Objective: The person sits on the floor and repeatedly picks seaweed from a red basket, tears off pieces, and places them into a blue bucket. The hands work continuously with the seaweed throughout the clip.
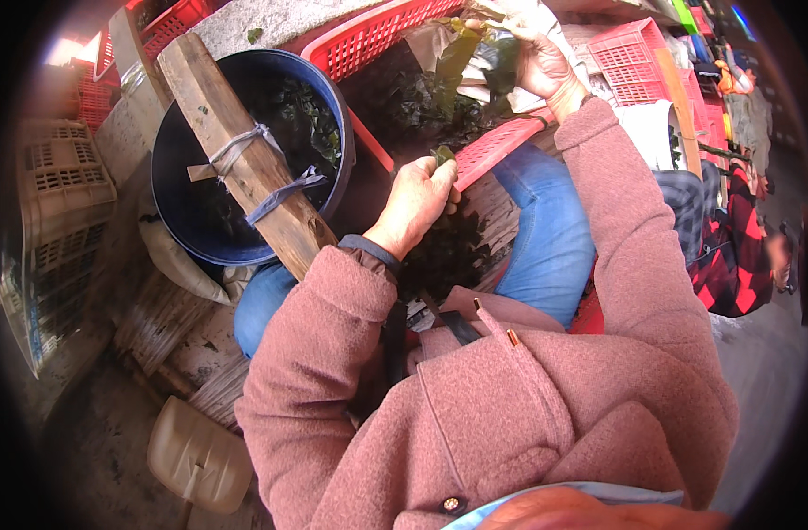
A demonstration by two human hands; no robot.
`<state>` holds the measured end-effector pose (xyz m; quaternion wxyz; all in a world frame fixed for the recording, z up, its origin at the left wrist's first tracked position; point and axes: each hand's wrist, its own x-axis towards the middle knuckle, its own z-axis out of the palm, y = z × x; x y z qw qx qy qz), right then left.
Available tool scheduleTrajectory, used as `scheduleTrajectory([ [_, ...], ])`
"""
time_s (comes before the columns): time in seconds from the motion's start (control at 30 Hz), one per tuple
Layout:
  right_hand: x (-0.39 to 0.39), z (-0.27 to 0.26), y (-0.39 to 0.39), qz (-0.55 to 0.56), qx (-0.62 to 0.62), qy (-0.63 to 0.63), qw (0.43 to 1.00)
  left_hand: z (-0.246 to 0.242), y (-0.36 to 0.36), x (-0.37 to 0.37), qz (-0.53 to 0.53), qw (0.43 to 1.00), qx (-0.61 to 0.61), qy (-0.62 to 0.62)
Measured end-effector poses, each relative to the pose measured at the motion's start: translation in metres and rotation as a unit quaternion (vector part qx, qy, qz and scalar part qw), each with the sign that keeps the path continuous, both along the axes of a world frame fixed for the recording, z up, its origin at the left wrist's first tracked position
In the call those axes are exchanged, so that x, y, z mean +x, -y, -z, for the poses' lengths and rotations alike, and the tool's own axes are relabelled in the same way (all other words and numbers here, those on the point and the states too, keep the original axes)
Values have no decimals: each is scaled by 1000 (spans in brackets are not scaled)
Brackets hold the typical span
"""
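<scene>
My left hand [420,199] is closed on a piece of dark green leafy seaweed [443,155], in front of the near edge of a red plastic basket [497,150]. Farther out, at the top right, my right hand [543,63] holds up a long seaweed blade [455,66] over the basket. More dark, wet seaweed [404,99] lies in the basket, beside pale cloth. To the left stands a blue round tub [346,142] with leafy pieces inside. A wooden beam [245,159], tied round with cloth strips, lies across it. A dark heap of seaweed lies below my left hand.
A beige plastic crate [66,165] stands at the far left, and a beige plastic scoop or shovel [199,454] lies at the lower left. At the right are red crates [632,63], a white container [646,136] and a person in red-and-black checked clothing [735,258].
</scene>
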<state>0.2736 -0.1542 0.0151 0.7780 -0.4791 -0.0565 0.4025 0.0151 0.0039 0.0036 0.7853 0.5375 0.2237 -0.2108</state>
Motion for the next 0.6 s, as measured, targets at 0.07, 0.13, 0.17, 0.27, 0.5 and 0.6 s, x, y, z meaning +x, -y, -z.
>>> scheduleTrajectory([
  [0.07, -2, -9, 3, 5, 15, -22, 1000, 4, -1, 2, 5, 991, 118, 59],
  [0.13, -6, -17, 3, 25, 17, -24, 999, 6, -2, 2, 43, 968, 233, 81],
  [0.17, -8, -21, 1, 42, 11, -15, 999, 7, -3, 1, 48, 960, 254, 107],
  [0.27, -23, -35, -6, -14, 71, -31, 997, 6, -5, 0, 72, 926, 337, 156],
  [0.5, -78, -52, -25, -87, 124, -57, 987, -5, -16, 12, -50, 913, 341, 219],
  [0.6, -105, -45, -30, -114, 150, -105, 976, -8, -17, 17, -143, 949, 99, 264],
])
